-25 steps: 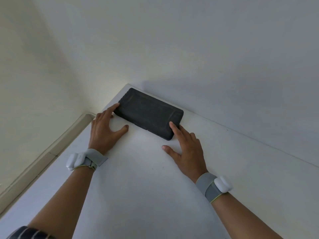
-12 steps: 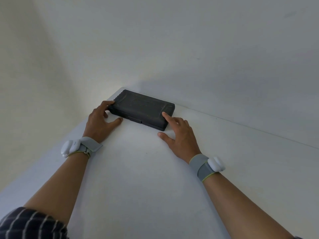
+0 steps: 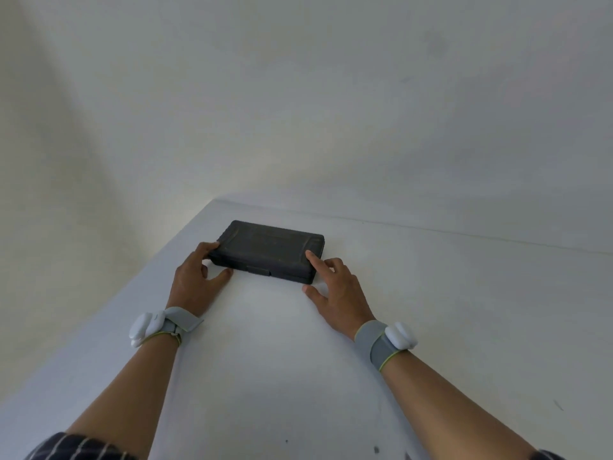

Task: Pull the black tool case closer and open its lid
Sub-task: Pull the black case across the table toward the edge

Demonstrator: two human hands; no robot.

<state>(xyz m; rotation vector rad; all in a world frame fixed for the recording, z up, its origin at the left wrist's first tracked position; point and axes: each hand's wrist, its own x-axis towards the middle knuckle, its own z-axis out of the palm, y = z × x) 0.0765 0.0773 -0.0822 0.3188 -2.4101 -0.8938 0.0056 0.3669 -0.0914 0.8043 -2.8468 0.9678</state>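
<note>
The black tool case (image 3: 270, 250) is seen lying flat on the white table (image 3: 282, 360), lid (image 3: 265, 242) down and closed, near the far left corner where the table meets the walls. A small latch tab (image 3: 258, 269) is visible on the near side wall, facing the person. Compared with the picture from a second ago, the case has been drawn off the back wall, so that a strip of bare table is now shown behind it, and it has been squared so its long side faces the person.

The left end is grasped by the left hand (image 3: 194, 283): fingers are curled over the top corner and the thumb is laid along the near bottom edge. The right hand (image 3: 335, 290) is not closed around the case; its index finger is pressed on the near right corner of the lid, the other fingers are bent beside the end, and the thumb is rested on the table. A grey strap with a white sensor is worn on each wrist.

The pull is judged to be under way rather than finished, since both arms are well extended. The lid has not yet been opened; the latch would probably have to be released first.
</note>
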